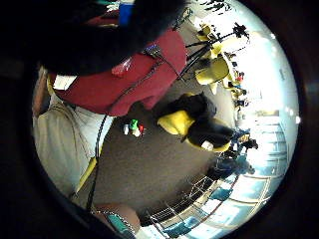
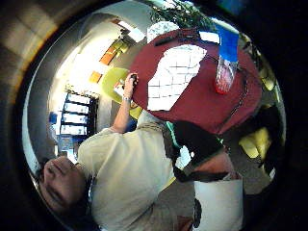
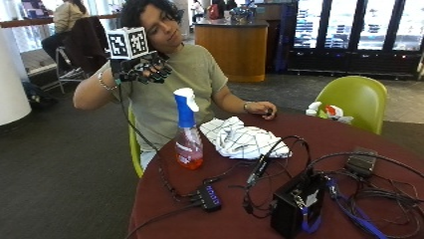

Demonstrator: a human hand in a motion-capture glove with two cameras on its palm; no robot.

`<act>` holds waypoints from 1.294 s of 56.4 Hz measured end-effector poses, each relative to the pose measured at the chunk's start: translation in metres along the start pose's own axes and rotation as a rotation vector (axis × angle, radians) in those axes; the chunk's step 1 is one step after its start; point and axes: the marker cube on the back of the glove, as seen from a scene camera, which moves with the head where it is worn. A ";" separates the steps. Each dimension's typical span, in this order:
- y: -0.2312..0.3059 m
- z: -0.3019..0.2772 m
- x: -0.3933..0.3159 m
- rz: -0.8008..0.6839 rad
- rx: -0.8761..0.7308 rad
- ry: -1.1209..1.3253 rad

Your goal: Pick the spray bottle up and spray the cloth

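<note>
A spray bottle (image 3: 187,134) with a blue and white head and pink liquid stands upright near the left side of the round dark red table (image 3: 218,219). Just right of it lies a crumpled white cloth (image 3: 242,139) with a dark grid pattern. My gloved right hand (image 3: 144,70) is raised beside the person's head, well above and left of the bottle, fingers loosely curled and holding nothing. The bare left hand (image 3: 262,108) rests on the table behind the cloth. The thumb side palm view shows the bottle (image 2: 225,67) and the cloth (image 2: 173,77) far off on the table (image 2: 202,108).
A black box (image 3: 295,204), a small hub (image 3: 209,196) and tangled cables (image 3: 371,194) cover the near and right part of the table. A green chair (image 3: 354,97) stands behind the table at the right. A wooden counter (image 3: 232,42) is farther back.
</note>
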 end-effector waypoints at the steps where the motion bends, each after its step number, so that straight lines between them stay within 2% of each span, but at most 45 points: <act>1: 0.000 0.000 0.000 0.000 0.001 0.000; 12: -0.004 -0.001 0.000 0.009 0.008 -0.012; 19: -0.015 0.006 0.006 0.043 0.082 -0.102; 27: -0.026 0.029 0.015 0.136 0.134 -0.349; 37: -0.042 0.063 0.009 0.207 0.116 -0.811; 42: -0.052 0.077 0.009 0.253 0.135 -0.923; 56: -0.085 0.089 0.029 0.421 0.458 -1.042; 66: -0.109 0.101 0.040 0.520 0.805 -1.127; 73: -0.122 0.110 0.052 0.566 0.924 -1.111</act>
